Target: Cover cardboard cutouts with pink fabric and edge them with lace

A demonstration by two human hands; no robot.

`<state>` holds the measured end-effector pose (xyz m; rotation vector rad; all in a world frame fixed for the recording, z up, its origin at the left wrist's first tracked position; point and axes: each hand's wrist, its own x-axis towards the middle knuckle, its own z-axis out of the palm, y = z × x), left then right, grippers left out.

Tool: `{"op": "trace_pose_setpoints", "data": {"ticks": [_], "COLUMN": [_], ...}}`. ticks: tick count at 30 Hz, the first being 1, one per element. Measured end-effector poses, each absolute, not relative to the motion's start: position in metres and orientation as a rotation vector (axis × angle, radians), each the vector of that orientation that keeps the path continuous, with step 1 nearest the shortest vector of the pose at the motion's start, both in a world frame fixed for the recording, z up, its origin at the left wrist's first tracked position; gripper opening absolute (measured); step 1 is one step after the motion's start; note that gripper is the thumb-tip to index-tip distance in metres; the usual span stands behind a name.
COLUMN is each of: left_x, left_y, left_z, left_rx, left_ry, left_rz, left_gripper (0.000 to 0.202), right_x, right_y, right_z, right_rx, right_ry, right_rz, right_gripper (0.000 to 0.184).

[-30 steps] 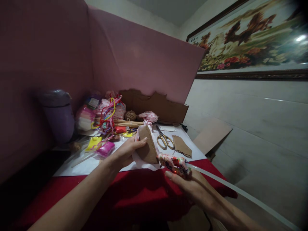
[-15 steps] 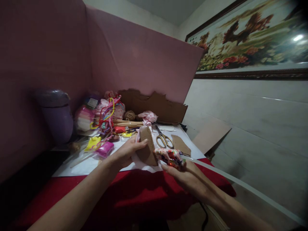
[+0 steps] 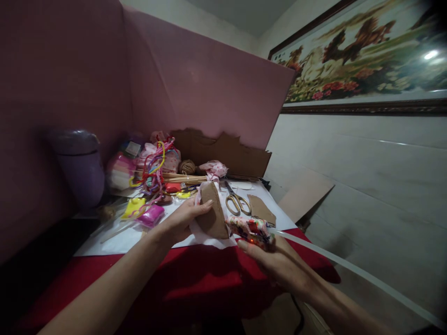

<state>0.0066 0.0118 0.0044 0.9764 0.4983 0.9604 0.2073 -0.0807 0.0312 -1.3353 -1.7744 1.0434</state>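
Little has changed over the last second. The glue gun (image 3: 252,230) has drifted a little toward the far edge of the tabletop (image 3: 195,284) and back; its nozzle remains at the lower right edge of the cardboard piece (image 3: 212,213). Whether the tip actually touches the card cannot be told. The card has hardly been moved. Judged from this, the work is being kept on that one edge, not carried to a new spot.

Left hand (image 3: 181,222): grip closed on the cardboard piece. The thumb is laid along the card's upper left face; the fingers are hidden behind it. The card is held tilted, just above the white sheet (image 3: 122,239), toward the near right of the tabletop. A bit of pale fabric shows at the card's top.

Right hand (image 3: 275,263): grip wrapped round the floral-patterned gun from below, forefinger stretched along its underside. A small red light is lit there. A clear glue stick (image 3: 349,272) trails out of the back of the gun, past the right edge.

Noted nearby: scissors (image 3: 237,203) and a second cardboard scrap (image 3: 261,210) just beyond the gun, both on the sheet. Pipe cleaners (image 3: 155,165), a twine ball (image 3: 188,166) and a purple container (image 3: 81,167) lie toward the far left corner.
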Motion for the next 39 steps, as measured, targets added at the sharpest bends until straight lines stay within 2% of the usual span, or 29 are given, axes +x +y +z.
{"op": "trace_pose_setpoints", "data": {"ticks": [6,21,29,39], "left_x": [0.005,0.006,0.006,0.007], "left_y": [0.013,0.011,0.01,0.011], "left_z": [0.004,0.005,0.007,0.007], "left_rx": [0.972,0.954,0.959,0.95], "left_ry": [0.471,0.485,0.489,0.466], "left_rz": [0.962,0.963,0.979,0.988], "left_gripper": [0.038,0.044,0.045,0.047], "right_x": [0.21,0.203,0.204,0.209], "right_y": [-0.084,-0.08,-0.084,-0.092], "right_z": [0.026,0.035,0.034,0.032], "right_rx": [-1.352,-1.267,-1.418,-1.379], "right_ry": [-1.827,-1.817,-1.826,-1.821], "right_rz": [1.038,0.965,0.905,1.021], "right_gripper": [0.033,0.026,0.03,0.034]}}
